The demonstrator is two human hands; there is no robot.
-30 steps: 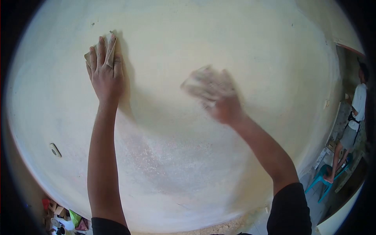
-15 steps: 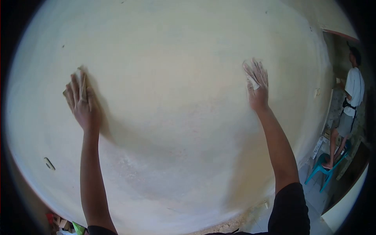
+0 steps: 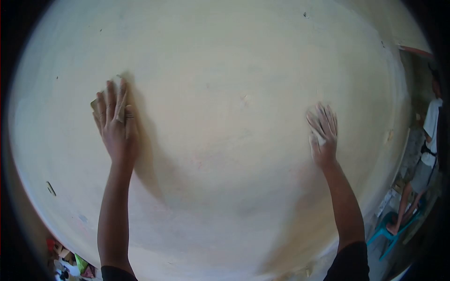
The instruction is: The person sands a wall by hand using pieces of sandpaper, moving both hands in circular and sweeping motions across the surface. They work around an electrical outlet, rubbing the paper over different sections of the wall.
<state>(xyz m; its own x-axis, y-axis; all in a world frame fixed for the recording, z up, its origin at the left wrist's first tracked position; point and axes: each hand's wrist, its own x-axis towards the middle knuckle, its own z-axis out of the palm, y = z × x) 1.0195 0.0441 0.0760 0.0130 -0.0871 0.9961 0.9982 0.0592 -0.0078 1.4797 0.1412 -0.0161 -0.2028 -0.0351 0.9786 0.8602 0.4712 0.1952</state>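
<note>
A pale, dusty wall [image 3: 220,196] fills most of the head view. On its left side my left hand [image 3: 118,133] lies against the surface, fingers pointing up, with a folded piece of sandpaper [image 3: 121,114] between fingers and palm. One corner of the piece sticks out past the little finger. My right hand [image 3: 325,140] presses on the wall further right, powdered with white dust. It has a smaller folded piece of sandpaper [image 3: 320,139] by the thumb; most of that piece is hidden under the fingers.
A wall switch [image 3: 390,136] sits near the right edge of the wall, and a narrow wall fitting [image 3: 51,188] at lower left. At far right a person [image 3: 429,150] stands on a teal plastic chair [image 3: 386,229]. Boxes and bags [image 3: 70,262] lie at bottom left.
The view has shifted and tilted. In the picture, my left hand is further right and slightly lower; my right hand is lower and further right. Both still hold their pieces against the wall.
</note>
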